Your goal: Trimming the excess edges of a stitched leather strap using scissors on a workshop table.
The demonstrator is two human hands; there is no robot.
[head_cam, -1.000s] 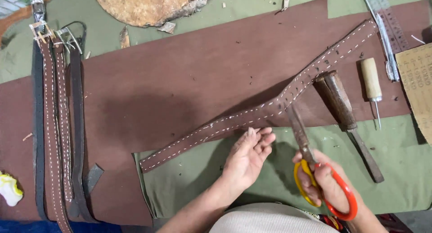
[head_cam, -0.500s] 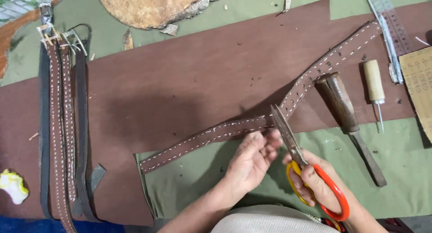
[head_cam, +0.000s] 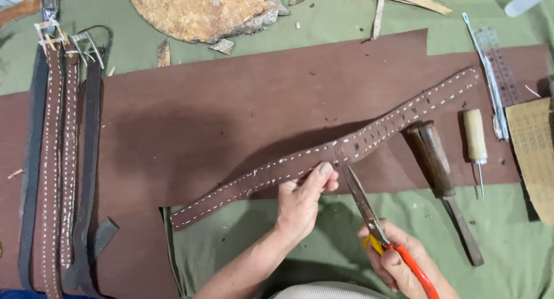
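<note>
A long brown leather strap (head_cam: pixel 369 140) with white stitching along both edges lies bent across a big dark brown leather sheet (head_cam: pixel 231 120). My left hand (head_cam: pixel 303 201) pinches the strap's lower edge near its middle. My right hand (head_cam: pixel 398 261) grips orange-handled scissors (head_cam: pixel 369 215). Their dark blades point up and left, with the tips just right of my left thumb at the strap's edge.
Several finished stitched belts with metal buckles (head_cam: pixel 63 160) lie at the left. A wooden-handled chisel (head_cam: pixel 441 178), a pale-handled awl (head_cam: pixel 476 146), a metal ruler (head_cam: pixel 490 74) and a tan paper sheet (head_cam: pixel 536 154) lie at the right. Tan leather scrap (head_cam: pixel 196 10) sits at the top on green cloth.
My left hand went from lying flat under the strap to pinching its edge. The scissors moved up and left to the strap. The view has come closer.
</note>
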